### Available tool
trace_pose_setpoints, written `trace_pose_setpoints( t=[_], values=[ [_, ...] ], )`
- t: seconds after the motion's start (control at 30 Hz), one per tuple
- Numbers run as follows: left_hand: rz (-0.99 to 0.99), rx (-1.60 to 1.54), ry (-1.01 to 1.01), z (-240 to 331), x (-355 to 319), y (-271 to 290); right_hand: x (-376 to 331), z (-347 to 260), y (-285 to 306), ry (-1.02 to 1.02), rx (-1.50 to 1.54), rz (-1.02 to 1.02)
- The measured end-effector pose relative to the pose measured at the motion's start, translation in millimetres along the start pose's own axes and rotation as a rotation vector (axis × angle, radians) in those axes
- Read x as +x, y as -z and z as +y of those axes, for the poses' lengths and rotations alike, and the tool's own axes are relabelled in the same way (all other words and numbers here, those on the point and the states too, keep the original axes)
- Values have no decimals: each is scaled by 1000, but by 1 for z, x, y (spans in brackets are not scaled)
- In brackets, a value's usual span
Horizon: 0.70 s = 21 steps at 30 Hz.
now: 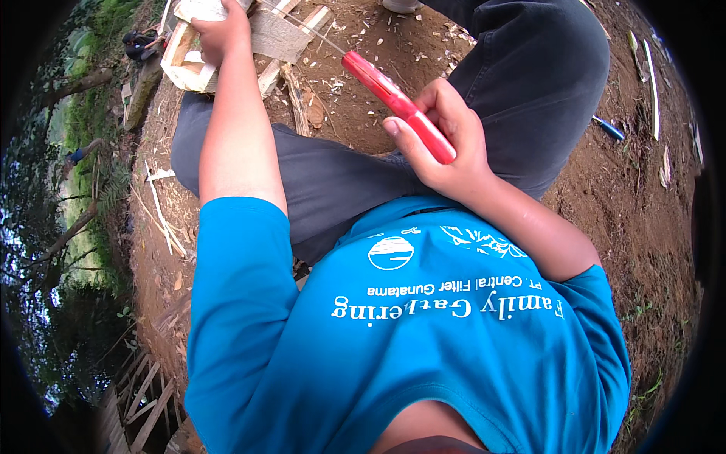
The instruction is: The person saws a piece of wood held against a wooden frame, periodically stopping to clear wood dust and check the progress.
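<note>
My right hand (457, 140) is closed around the red handle (378, 83) of a tool, its thumb laid along the side. From that handle a long thin metal shaft or blade runs up and left, past the top edge; its tip and exact kind cannot be made out. My left hand (224, 34), at the upper left, grips a pale wood piece (203, 9) on a rough wooden frame (178, 53). The top edge cuts off part of that hand and the frame. A flat grey-brown board (283, 36) lies beside it, under the metal shaft.
My bent legs in dark trousers (529, 98) surround the work. Wood chips (370, 41) litter the brown soil. A blue-handled tool (609, 129) lies at the right, near a long pale strip (652, 91). Thin sticks (166, 227) and green plants (76, 151) are on the left.
</note>
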State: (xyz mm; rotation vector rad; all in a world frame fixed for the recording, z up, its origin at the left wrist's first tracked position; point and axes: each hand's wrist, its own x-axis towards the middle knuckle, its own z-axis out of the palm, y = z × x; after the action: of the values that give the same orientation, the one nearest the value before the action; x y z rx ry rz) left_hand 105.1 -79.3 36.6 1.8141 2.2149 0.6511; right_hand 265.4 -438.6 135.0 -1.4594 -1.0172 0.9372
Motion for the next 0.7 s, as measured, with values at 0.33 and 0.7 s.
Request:
trace_pose_setpoints(
  t=[0.33, 0.7],
  values=[
    [18, -37, -18, 1, -1, 0, -2, 5, -1, 5, 26, 21],
    [59, -167, -140, -22, 17, -18, -8, 12, -2, -5, 12, -19]
  ],
)
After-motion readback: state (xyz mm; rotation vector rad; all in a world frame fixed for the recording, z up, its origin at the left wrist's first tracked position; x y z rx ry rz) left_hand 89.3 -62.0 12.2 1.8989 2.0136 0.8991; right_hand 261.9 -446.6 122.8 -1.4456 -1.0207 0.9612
